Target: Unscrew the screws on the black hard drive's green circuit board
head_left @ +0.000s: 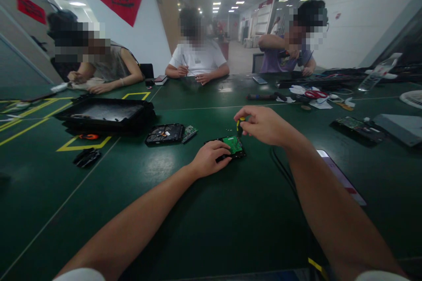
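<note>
A hard drive (234, 145) with a green circuit board lies on the table in front of me. My left hand (212, 158) presses on its left part, fingers and thumb closed along its edges. In my right hand (259, 125) is a small yellow-and-black screwdriver (240, 128), held upright with the tip down at the board. Whether the tip sits in a screw is too small to tell. Several tiny screws (228, 130) lie just behind the drive. To the left rest another hard drive (165, 134) and a loose circuit board (189, 133).
A black plastic tray (105, 112) stands at the left, near orange-handled pliers (89, 136). To the right are a phone (343, 178), a further drive with a board (358, 131), a grey box (400, 128) and a bottle (379, 72). Three people sit across the table (158, 215).
</note>
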Demonstrator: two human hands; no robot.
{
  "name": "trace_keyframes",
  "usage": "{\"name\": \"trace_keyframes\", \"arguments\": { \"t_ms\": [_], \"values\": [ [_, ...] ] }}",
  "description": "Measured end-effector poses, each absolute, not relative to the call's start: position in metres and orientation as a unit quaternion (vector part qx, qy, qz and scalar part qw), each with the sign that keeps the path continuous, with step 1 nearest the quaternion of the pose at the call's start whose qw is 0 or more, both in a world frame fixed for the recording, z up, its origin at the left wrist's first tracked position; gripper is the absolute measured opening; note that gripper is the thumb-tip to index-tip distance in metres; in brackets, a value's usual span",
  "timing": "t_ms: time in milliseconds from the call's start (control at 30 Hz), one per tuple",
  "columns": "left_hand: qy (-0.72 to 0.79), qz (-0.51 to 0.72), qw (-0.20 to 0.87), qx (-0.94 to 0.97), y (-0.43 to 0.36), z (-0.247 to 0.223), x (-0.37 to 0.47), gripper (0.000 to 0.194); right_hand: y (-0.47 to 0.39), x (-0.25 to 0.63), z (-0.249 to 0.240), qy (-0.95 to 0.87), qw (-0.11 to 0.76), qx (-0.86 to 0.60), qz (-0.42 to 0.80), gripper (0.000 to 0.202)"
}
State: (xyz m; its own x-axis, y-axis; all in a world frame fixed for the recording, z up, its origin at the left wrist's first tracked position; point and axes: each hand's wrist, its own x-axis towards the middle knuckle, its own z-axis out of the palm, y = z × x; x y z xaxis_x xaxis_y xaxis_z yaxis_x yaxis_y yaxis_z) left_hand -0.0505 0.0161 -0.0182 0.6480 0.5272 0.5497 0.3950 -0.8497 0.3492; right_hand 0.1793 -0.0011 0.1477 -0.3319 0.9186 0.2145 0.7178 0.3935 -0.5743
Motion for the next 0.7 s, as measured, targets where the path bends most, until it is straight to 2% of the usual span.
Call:
{"name": "trace_keyframes", "arguments": {
  "t_ms": [67, 233, 367, 467, 567, 700],
  "values": [
    [0.255, 0.334, 0.1, 0.902, 0.0156, -0.0176, -0.0504, 0.019, -0.0011, 0.1785, 0.1474, -0.792, 0.263, -0.515, 0.196, 0.013],
    [0.263, 0.334, 0.1, 0.9, 0.0141, -0.0153, -0.0497, 0.022, -0.0018, 0.1769, 0.1462, -0.796, 0.266, -0.492, 0.23, 0.013],
    [0.301, 0.318, 0.081, 0.895, 0.0146, -0.0172, -0.0495, 0.042, -0.0017, 0.1756, 0.1457, -0.786, 0.265, -0.515, 0.217, 0.019],
    [0.325, 0.3, 0.068, 0.894, 0.0154, -0.0201, -0.0502, 0.056, -0.0013, 0.1755, 0.1467, -0.779, 0.254, -0.545, 0.18, 0.017],
    [0.331, 0.281, 0.068, 0.898, 0.0153, -0.0215, -0.0508, 0.056, -0.0001, 0.1768, 0.1464, -0.791, 0.249, -0.535, 0.165, 0.016],
    [0.336, 0.271, 0.058, 0.9, 0.0142, -0.0205, -0.0504, 0.055, 0.0029, 0.1776, 0.1436, -0.802, 0.251, -0.507, 0.191, 0.028]
  ]
}}
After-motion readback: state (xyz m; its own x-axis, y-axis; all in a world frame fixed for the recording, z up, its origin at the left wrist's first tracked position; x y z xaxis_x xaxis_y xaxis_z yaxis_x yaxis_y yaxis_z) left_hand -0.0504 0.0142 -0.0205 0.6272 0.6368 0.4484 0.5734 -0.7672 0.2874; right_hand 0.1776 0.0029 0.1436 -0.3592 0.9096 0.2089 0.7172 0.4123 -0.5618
